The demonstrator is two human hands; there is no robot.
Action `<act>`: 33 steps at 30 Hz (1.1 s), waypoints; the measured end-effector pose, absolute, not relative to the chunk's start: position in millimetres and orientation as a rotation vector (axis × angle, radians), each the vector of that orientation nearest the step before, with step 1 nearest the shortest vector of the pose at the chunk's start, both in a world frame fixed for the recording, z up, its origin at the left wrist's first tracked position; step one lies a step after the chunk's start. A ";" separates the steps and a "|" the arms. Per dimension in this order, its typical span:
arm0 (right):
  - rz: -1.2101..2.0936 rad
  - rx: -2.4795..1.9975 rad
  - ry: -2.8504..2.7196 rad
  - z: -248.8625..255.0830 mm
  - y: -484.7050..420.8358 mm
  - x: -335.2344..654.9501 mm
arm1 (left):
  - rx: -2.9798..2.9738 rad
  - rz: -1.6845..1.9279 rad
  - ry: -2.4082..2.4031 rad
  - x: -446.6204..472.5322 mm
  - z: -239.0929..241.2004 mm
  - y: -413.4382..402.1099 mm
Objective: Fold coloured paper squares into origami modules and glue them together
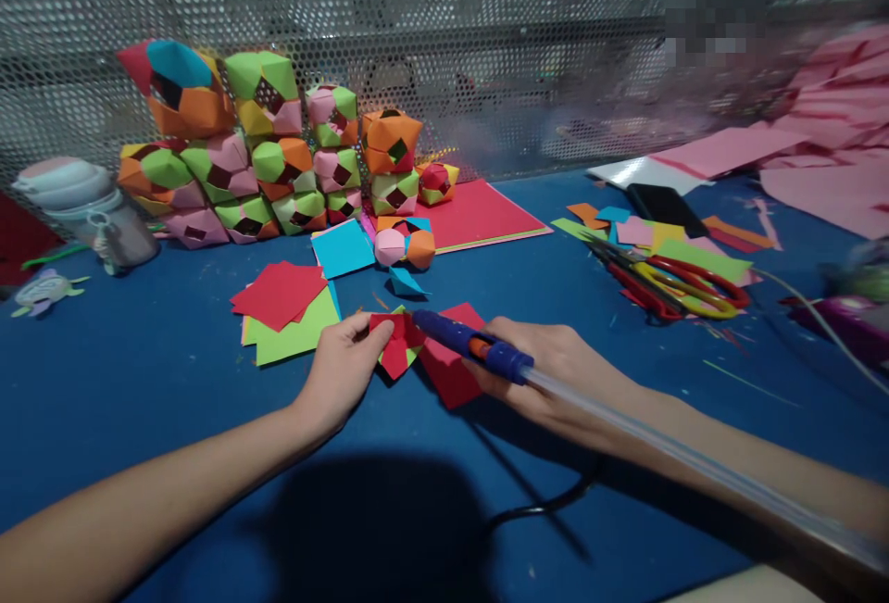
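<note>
My left hand (340, 370) pinches a small folded red and green paper piece (397, 345) against the blue table. My right hand (556, 371) grips a blue and orange glue gun (472, 344) with a clear glue stick (659, 445) trailing back along my forearm. The gun's tip points at the folded piece. A red folded paper (451, 371) lies under the gun, just right of the piece.
Stacked folded paper balls (264, 149) stand at the back left before a mesh wall. Loose red and green squares (284, 311), a cyan square (344, 248) and a paper ball (405, 244) lie nearby. Scissors (677, 288) and scraps lie right. A bottle (97, 214) lies left.
</note>
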State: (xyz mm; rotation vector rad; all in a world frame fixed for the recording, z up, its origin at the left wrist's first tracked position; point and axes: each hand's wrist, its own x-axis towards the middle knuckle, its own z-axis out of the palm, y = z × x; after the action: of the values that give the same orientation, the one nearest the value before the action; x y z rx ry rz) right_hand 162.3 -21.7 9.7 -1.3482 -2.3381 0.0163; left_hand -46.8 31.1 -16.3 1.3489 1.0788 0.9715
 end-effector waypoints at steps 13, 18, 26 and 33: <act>0.056 -1.380 -2.350 10.8 -22.4 161.8 | 1.369 0.964 1.090 -46.8 -16.6 30.6; 0.014 -1.324 -2.342 9.8 -22.1 162.9 | 1.367 0.946 1.082 -46.3 -15.3 29.8; 0.013 -1.300 -2.364 6.8 -21.5 165.1 | 1.399 0.924 1.095 -46.3 -13.7 28.6; 0.017 -1.322 -2.337 9.8 -22.6 166.1 | 1.409 0.931 1.083 -46.4 -14.1 29.1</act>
State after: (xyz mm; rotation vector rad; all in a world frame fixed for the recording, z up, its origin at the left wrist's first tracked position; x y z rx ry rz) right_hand 166.1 -22.6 9.8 -1.3220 -2.3371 0.0166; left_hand -46.4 29.1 -14.1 1.4091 1.0828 0.9313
